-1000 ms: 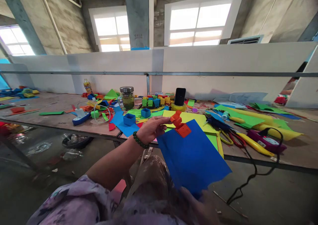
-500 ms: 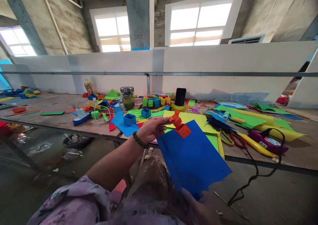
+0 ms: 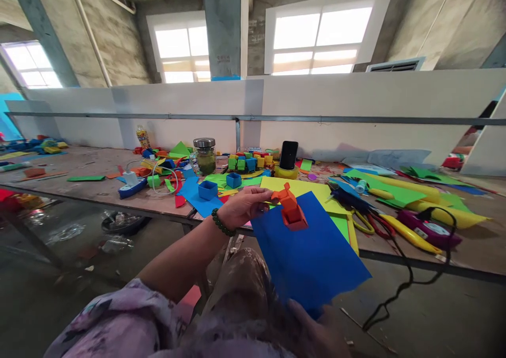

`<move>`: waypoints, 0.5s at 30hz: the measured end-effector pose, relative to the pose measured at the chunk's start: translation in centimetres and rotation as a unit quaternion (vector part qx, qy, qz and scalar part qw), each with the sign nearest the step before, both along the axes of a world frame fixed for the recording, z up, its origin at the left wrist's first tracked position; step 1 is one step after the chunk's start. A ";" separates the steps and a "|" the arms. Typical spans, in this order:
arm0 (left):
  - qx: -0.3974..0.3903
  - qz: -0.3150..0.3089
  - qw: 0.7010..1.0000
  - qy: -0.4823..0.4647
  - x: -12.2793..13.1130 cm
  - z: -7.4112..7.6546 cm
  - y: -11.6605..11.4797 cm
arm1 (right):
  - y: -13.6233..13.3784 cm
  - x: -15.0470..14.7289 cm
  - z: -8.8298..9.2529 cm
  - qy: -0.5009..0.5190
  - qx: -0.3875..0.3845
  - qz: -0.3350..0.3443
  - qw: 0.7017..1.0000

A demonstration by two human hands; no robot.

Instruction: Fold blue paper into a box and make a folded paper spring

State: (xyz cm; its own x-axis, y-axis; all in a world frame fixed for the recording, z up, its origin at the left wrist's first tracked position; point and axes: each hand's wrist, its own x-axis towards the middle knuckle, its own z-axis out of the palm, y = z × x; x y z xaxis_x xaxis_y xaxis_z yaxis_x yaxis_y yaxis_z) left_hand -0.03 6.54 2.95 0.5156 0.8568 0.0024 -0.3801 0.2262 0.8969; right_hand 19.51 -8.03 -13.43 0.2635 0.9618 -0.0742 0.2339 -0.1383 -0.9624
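Observation:
My left hand (image 3: 244, 206) reaches out over the table edge, a green bead bracelet on its wrist, and pinches the top flap of a small orange foam box (image 3: 291, 211). The orange box hangs in front of a blue foam sheet (image 3: 309, 252). My right hand (image 3: 316, 332) is low in the frame and blurred; its fingers grip the bottom edge of the blue sheet and hold it upright over my lap.
The long wooden table (image 3: 98, 181) carries coloured foam sheets, blue foam boxes (image 3: 207, 189), a glass jar (image 3: 204, 156), a phone on a yellow stand (image 3: 288, 157), scissors (image 3: 366, 222) and a purple glue gun (image 3: 429, 228) with a black cord hanging off the front edge.
The orange box has turned in my left hand, so its open side now faces down and right. The blue sheet stays in place. The view has shifted slightly.

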 end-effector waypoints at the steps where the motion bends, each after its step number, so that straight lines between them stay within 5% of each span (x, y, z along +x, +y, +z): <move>1: 0.009 -0.005 1.000 0.002 0.0 -0.1 0.0 | 0.0 0.0 0.1 0.006 0.008 0.009 1.000; 8: 0.040 0.027 0.998 -0.032 -1.0 0.8 -0.2 | 0.4 0.5 1.2 -0.009 -0.014 0.051 0.999; 11: 0.028 0.165 0.979 -0.118 -4.2 2.8 1.5 | 0.5 0.7 1.8 -0.017 -0.031 0.058 0.998; 15: 0.010 0.404 0.889 -0.213 -10.3 5.5 5.3 | 0.6 1.0 2.0 -0.047 -0.046 0.072 0.995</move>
State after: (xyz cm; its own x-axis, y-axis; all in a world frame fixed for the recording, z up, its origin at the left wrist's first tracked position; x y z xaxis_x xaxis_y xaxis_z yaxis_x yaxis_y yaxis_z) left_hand -10.36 11.81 8.50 -0.3207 0.9447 0.0688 -0.7183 -0.2899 0.6325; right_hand 20.53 -7.42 -11.44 0.1337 0.9802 -0.1458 0.3465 -0.1841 -0.9198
